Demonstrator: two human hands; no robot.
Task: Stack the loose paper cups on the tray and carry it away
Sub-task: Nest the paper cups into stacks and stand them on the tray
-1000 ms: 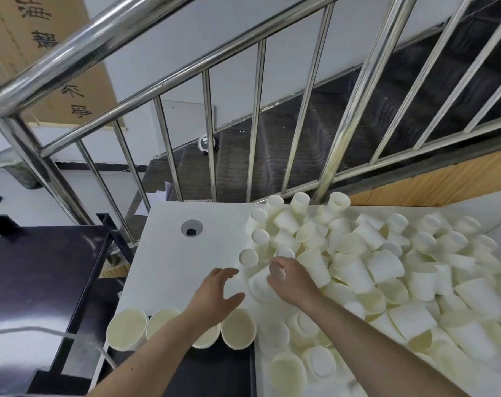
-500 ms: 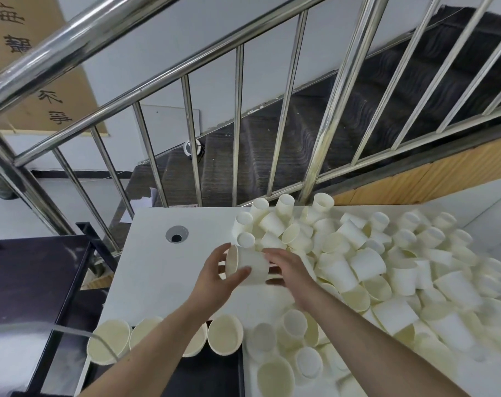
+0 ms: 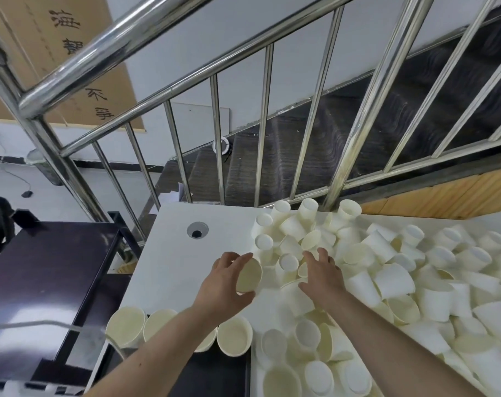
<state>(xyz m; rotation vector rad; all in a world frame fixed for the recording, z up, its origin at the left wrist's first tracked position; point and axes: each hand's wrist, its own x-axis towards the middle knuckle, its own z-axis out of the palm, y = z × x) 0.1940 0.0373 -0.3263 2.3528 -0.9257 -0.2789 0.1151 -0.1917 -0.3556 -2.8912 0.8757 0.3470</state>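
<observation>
Tray stacks [image 3: 234, 338]: I see them at the worktop's [image 3: 172, 270] near edge, close enough to tip off.
Left hand [image 3: 225, 285]: grip closed round a cup [image 3: 249, 275].
Right hand [image 3: 321, 272]: fingers spread on the pile [image 3: 386, 270], holding nothing; pressing may scatter it.

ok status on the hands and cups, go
Left hand grips one cup. Right hand open, reaching into loose pile. Stacks on tray. Nothing blocking.
</observation>
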